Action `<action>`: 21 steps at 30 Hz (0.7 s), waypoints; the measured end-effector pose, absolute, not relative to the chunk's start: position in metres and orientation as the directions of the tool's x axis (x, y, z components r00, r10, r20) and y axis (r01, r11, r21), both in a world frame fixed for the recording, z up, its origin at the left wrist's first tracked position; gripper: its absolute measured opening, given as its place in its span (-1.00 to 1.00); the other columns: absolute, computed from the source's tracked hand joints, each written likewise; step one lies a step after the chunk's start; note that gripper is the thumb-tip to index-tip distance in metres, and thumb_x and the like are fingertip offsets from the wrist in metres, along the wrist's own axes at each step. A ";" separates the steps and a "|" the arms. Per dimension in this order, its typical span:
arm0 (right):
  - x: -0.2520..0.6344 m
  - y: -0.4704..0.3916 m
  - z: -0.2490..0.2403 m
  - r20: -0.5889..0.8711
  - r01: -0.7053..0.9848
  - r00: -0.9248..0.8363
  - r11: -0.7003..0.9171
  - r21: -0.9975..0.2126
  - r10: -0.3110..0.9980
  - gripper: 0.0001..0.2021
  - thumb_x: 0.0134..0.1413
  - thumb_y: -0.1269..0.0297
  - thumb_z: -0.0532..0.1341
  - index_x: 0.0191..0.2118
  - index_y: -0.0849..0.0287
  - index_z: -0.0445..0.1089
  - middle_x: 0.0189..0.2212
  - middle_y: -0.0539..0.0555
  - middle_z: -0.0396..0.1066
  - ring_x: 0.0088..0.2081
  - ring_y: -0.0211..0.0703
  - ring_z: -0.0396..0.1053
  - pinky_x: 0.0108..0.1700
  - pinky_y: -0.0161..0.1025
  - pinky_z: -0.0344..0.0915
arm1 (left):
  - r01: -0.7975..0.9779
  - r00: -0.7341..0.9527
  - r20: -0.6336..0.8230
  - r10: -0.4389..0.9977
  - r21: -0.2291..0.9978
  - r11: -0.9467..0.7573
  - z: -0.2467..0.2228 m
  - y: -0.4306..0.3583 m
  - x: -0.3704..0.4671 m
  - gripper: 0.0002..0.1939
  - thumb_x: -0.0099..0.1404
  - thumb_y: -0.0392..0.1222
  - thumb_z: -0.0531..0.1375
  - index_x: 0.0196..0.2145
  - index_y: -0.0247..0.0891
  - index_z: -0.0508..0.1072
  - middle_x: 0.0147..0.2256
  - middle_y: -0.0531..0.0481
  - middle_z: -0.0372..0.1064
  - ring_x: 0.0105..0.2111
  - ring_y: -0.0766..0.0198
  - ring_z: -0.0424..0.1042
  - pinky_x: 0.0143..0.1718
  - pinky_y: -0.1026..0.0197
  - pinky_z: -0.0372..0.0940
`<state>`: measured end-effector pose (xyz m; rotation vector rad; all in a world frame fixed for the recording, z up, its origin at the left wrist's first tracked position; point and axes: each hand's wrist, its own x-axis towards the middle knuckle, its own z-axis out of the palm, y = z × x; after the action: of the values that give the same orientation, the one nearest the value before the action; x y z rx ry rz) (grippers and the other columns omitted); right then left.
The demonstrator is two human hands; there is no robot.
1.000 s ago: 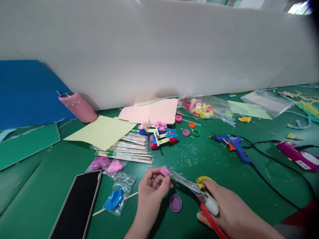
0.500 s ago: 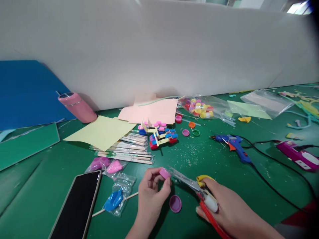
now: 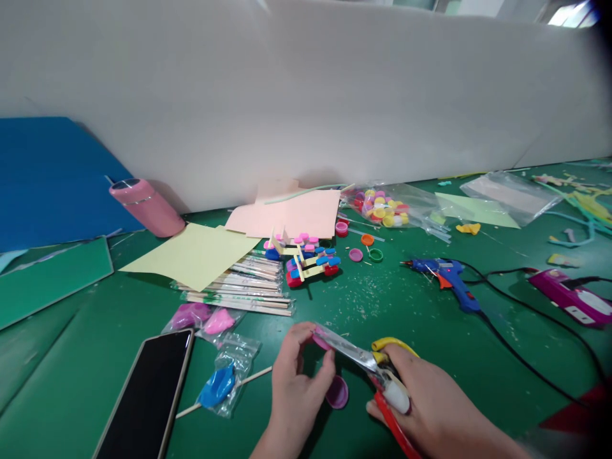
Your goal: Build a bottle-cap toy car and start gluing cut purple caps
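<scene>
Scissors [image 3: 380, 380] are grasped by the right grip [image 3: 430, 390], blades [image 3: 349, 349] set at a pink piece [image 3: 320, 341] pinched in the left grip [image 3: 299, 377], near a purple cap [image 3: 339, 393] on the tabletop [image 3: 229, 440].

Single head-worn camera looks forward and down across the green table [image 3: 368, 296] from the wearer's side, close behind and above the left hand [image 3: 299, 386] and right hand [image 3: 430, 395], both low in frame, a pale panel [image 3: 306, 95] filling the upper part.

From my end I see a phone [image 3: 146, 395] lying lower left, a pink bottle [image 3: 149, 209] beside a blue board [image 3: 52, 185], and a purple power strip [image 3: 567, 296] far right.
</scene>
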<state>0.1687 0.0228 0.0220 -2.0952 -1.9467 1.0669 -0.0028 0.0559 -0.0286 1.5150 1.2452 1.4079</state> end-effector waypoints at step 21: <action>0.184 0.024 0.001 -0.411 0.554 -0.355 -0.165 -0.816 0.840 -0.73 0.03 0.10 0.03 -0.54 0.14 0.03 -0.60 -0.13 -0.01 -0.57 -0.36 -0.04 -0.55 -0.41 0.00 | 0.111 -0.121 0.225 0.967 0.971 -0.212 -0.020 0.055 -0.006 -0.78 -0.04 -0.36 0.23 -0.35 -0.25 0.42 -0.31 -0.08 0.38 -0.25 0.18 0.37 -0.22 0.17 0.29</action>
<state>0.1839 0.0241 0.0009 -1.5974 -1.8305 1.5283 -0.0062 0.0551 -0.0204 1.3805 1.2693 1.4270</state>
